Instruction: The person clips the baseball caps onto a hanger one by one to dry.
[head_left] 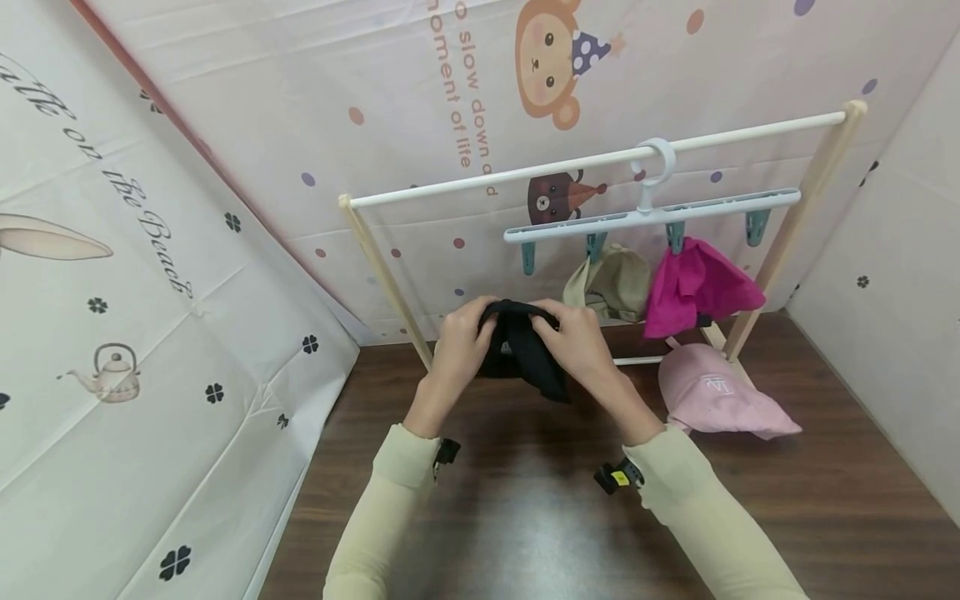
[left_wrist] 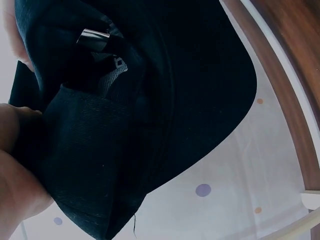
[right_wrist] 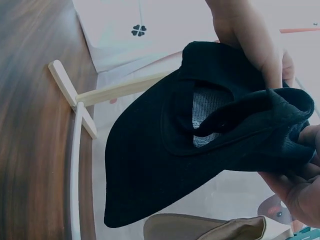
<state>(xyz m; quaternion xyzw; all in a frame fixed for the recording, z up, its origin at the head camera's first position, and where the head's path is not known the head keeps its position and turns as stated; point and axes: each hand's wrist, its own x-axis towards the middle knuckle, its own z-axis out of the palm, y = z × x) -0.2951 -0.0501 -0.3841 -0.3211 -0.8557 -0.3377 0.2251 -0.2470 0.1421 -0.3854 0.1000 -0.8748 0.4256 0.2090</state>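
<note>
left hand [head_left: 459, 350]: grip closed on black cap [head_left: 521, 348] | right hand [head_left: 583, 343]: grip closed on same cap | cap held in front of drying rack [head_left: 600, 158], left of pink cap [head_left: 712, 392]

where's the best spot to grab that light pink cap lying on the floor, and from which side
Probably take the pink cap by its brim, coming from above on the right side. The brim lies flat on the floor, pointing right and away from the rack leg, so there is open room there. The soft crown sits close to the leg and under the magenta hat.
</note>
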